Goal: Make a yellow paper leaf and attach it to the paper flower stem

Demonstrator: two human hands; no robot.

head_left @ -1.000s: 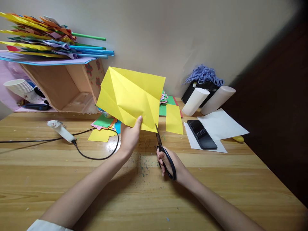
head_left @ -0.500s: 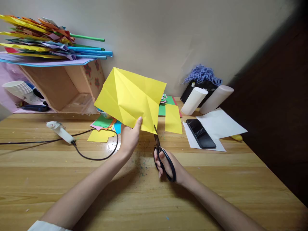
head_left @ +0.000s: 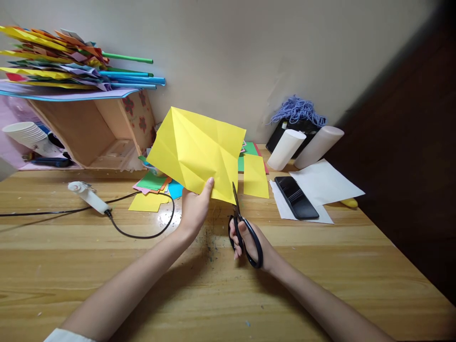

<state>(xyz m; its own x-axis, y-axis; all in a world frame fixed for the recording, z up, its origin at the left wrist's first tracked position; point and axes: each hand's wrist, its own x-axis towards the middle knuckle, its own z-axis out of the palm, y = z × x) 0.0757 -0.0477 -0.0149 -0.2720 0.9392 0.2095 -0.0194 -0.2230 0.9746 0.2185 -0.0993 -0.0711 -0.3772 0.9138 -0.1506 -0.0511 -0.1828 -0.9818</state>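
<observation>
A creased sheet of yellow paper is held up above the table by my left hand, whose thumb presses on its lower edge; the other fingers are hidden behind the sheet. My right hand has its fingers in the handles of black scissors. The scissor blades point upward, parted slightly, at the lower right corner of the yellow sheet. Behind and to the right, a smaller yellow piece leans against a green sheet.
A glue gun with a looping black cable lies at left, near coloured paper scraps. A phone rests on white paper at right. White rolls stand behind it. An open box bears paper crafts.
The yellow sheet and my left hand have moved slightly right and down. My right hand has shifted a little right with the scissors.
</observation>
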